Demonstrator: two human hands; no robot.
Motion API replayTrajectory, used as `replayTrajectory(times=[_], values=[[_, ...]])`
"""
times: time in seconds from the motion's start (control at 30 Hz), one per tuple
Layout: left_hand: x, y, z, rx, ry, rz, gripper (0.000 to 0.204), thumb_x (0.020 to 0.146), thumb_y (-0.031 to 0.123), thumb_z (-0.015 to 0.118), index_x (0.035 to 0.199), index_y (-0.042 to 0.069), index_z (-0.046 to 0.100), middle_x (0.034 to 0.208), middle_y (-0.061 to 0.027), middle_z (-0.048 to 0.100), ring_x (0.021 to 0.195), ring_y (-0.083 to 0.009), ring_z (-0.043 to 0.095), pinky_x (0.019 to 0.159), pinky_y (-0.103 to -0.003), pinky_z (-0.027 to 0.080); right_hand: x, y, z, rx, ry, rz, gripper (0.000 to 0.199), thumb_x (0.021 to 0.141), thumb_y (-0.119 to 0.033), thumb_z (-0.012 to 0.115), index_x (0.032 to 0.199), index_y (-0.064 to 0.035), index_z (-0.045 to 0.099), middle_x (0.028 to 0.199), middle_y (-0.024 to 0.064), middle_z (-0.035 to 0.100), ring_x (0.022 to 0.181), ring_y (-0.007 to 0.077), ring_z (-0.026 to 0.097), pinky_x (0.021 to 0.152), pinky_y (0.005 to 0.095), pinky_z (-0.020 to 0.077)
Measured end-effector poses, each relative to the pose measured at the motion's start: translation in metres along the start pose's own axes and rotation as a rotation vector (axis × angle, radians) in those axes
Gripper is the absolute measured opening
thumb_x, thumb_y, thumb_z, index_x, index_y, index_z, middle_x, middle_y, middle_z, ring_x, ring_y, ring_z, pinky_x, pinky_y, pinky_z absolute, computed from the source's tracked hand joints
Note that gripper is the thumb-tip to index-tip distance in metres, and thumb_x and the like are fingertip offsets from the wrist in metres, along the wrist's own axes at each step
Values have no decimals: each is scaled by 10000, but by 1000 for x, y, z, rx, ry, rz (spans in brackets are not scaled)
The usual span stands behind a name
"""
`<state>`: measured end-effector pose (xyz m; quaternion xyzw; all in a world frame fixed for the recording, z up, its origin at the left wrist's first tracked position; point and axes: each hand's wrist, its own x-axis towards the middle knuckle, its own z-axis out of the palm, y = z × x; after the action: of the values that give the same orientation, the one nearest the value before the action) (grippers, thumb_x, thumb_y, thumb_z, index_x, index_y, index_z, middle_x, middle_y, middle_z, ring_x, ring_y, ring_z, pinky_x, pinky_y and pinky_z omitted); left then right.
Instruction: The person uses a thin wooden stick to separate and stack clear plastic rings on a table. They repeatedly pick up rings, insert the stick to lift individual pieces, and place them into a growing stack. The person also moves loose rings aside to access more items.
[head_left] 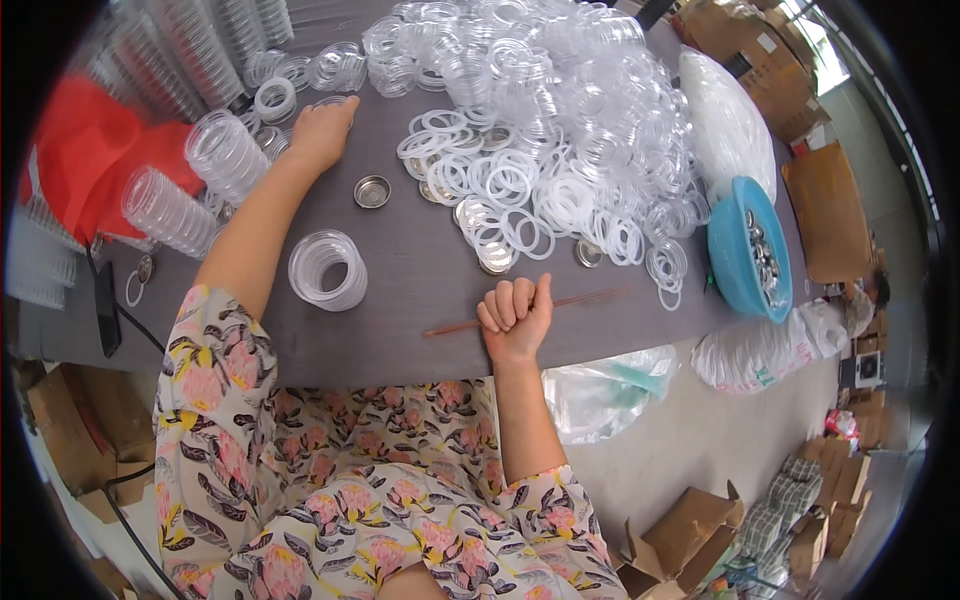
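My left hand (322, 132) reaches to the far left side of the table. Its fingers curl down at a clear round plastic piece (335, 100); the fingertips and what they grip are hidden. Closer to me, my right hand (517, 318) is closed around a thin reddish-brown stick (452, 328) that sticks out on both sides of the fist. Between the hands stand a short stack of clear rings (328, 270) and a small round metal tin (372, 192). Beyond my right hand lie loose white rings (510, 180) with several metal discs (480, 215) among them.
A large heap of clear plastic rings (560, 80) covers the far middle. Tall stacks of clear lids (170, 50) and a red cloth (95, 150) fill the left. At the right edge are a blue basin (738, 250) of metal pieces and a white plastic bag (725, 125).
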<state>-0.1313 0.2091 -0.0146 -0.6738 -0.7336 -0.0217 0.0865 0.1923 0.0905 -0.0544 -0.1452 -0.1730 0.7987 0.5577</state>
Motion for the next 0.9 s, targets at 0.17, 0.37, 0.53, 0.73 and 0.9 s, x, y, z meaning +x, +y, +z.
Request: replayTrajectory(times=[0.17,0.37,0.53,0.73,0.9], values=[[-40,73,-95,-394,164,155,655,754,-44,548,1361,117,361,887,-128,615,898,-318,583,824,-403,444,0,-2,-8,49,-15,-17,510,974,-411,331,553,-124,322,471,-4,283,388,87,205,363,233,170],[-165,123,-117,-479,126,713,546,733,-1,550,1266,82,473,870,-85,613,858,-268,589,941,-427,410,-14,-51,14,-148,171,132,283,943,-300,465,832,-55,553,526,-28,337,403,47,240,377,202,207],[-210,142,-58,-509,90,568,449,737,28,554,1184,60,518,1085,-125,565,1067,-290,524,980,-472,366,3,-65,27,-1325,288,-79,288,900,-203,537,1081,17,575,617,29,551,429,77,422,424,221,351],[-241,153,-45,-780,211,399,466,716,51,638,1167,49,521,1242,-153,484,1212,-342,425,1019,-524,300,29,-36,28,-2163,371,-298,179,825,-180,571,956,-72,629,775,132,647,718,344,614,654,444,473],[-268,146,-29,-862,238,302,446,717,69,646,1150,52,538,1244,-149,484,1203,-338,438,1005,-516,322,20,-32,19,-2166,299,-506,102,800,-165,607,864,-86,617,781,95,612,671,318,607,603,422,472]])
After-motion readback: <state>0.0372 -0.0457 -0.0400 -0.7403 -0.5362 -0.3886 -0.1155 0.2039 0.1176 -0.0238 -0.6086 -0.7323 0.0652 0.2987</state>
